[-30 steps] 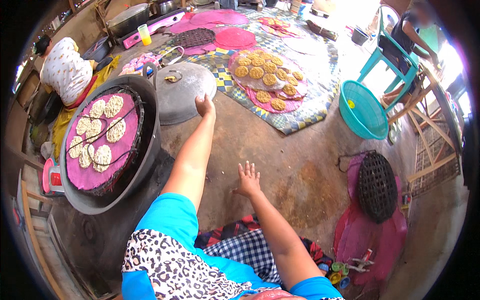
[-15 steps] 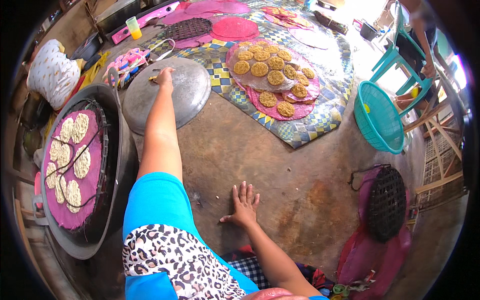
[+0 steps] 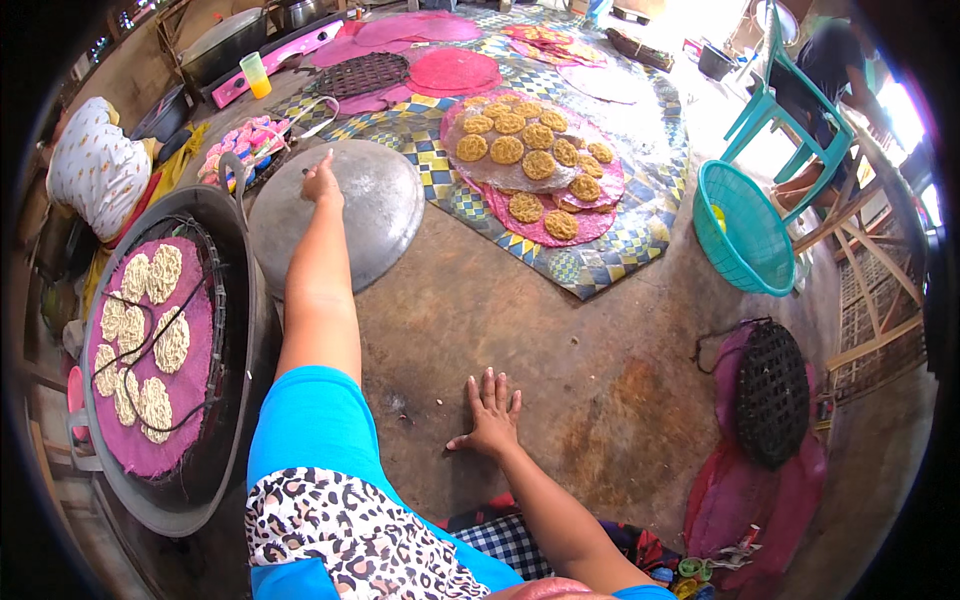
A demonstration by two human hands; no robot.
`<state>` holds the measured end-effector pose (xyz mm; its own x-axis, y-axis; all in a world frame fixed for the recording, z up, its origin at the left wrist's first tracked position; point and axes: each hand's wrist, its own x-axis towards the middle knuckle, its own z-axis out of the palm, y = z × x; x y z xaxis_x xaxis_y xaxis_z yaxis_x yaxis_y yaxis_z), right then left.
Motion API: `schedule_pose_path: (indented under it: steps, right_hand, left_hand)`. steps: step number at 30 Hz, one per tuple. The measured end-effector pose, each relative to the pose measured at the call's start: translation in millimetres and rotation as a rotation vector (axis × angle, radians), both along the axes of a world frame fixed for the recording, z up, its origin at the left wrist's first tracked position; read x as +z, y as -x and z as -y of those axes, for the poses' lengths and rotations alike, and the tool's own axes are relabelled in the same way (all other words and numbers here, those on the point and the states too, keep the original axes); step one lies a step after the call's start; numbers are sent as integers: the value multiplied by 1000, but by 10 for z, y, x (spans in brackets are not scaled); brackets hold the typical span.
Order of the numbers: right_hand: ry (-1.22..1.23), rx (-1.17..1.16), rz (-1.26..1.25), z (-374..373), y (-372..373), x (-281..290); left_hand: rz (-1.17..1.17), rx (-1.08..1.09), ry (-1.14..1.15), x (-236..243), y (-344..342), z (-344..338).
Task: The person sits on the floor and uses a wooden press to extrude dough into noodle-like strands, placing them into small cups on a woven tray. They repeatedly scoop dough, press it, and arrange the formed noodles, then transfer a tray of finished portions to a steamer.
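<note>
Upper left, left hand grasps a domed metal lid (likely heavy, rigid, best held centrally); right hand splayed.

1. Strong daylight enters from the far right, burning parts of the floor there to white.
2. Glare washes out the far right of the patterned mat.
3. The metal lid has a soft sheen; the near left is dim.
4. Straight edges bow toward a black rim, purple-fringed at right.
5. The hands look fairly sharp; the seated person's head is blurred.
</note>
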<state>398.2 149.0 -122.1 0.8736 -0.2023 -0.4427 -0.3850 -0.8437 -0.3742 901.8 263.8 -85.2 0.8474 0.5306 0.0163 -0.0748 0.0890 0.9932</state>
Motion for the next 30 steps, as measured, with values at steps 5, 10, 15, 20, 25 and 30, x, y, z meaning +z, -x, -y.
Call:
schedule_pose_path:
  steps: [5, 10, 15, 20, 25, 30]
  right_hand:
    - [27, 5, 13, 5, 14, -10]
    - [10, 1, 51, 2, 42, -78]
    - [-5, 39, 38, 71, 28, -147]
    - [-334, -30, 171, 340, 170, -84]
    - [-863, -220, 284, 568, 1120, 297]
    - [-878, -437, 500, 667, 2247, 853]
  left_hand:
    - [-62, 16, -178, 136, 304, 321]
    - [-59, -53, -143, 496, 469, 575]
    - [-2, -174, -8, 914, 1097, 1032]
    - [50, -566, 167, 1555, 2048, 1501]
    - [108, -813, 167, 2186, 2683, 1833]
    - [159, -667, -244, 2599, 2933, 2128]
